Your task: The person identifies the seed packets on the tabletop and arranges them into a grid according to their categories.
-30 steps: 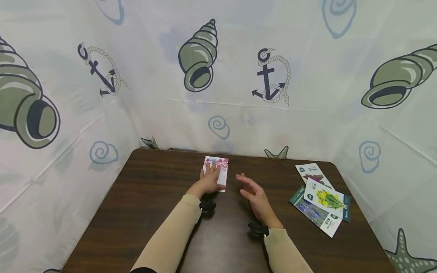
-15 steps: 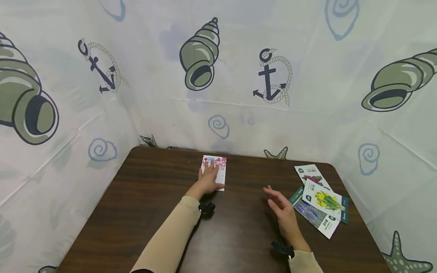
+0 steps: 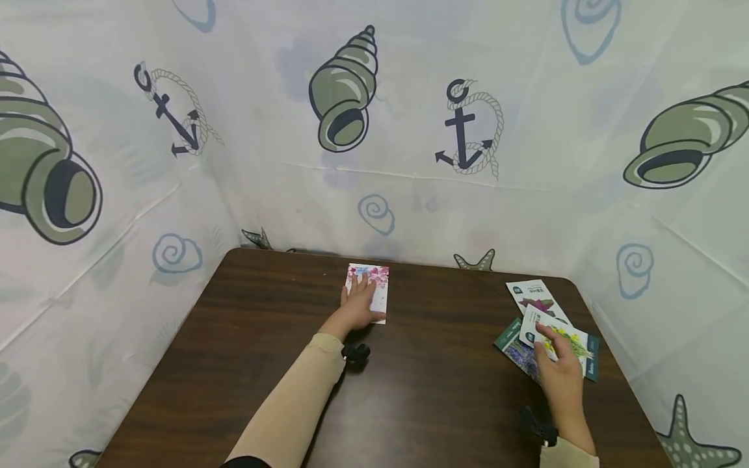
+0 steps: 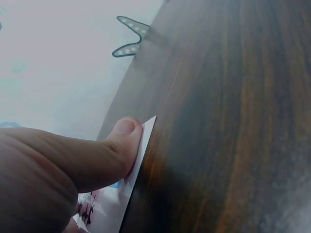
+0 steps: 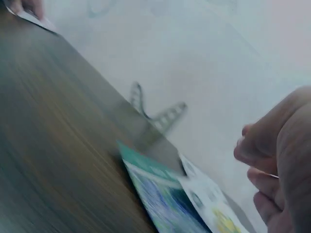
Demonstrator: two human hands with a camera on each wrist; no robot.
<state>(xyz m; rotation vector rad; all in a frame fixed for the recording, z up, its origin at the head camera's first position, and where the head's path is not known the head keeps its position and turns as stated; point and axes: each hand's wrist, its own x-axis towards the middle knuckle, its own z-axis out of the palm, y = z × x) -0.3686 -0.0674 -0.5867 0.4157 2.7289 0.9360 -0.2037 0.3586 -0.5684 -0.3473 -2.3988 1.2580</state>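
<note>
Pink-flowered card (image 3: 379, 299) lies alone on the bench (image 3: 263, 338), the left hand (image 3: 353, 311) splayed over it; the right hand (image 3: 563, 374), thumb and fingers parted, hovers at the yellow-flowered card (image 3: 575, 339). One seems placed, three overlapping ones remain.

White rectangular yellow-flower paper card (image 3: 531, 320): print I can't read.
White rectangular maroon-petal paper card (image 3: 534, 294): lettering likewise illegible.

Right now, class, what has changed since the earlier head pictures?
The right hand moved rightward, from near the pink-flower card to over the yellow-flower card; contact is unclear. Unchanged: the left hand rests on the pink-flower card; no card has visibly moved.
</note>
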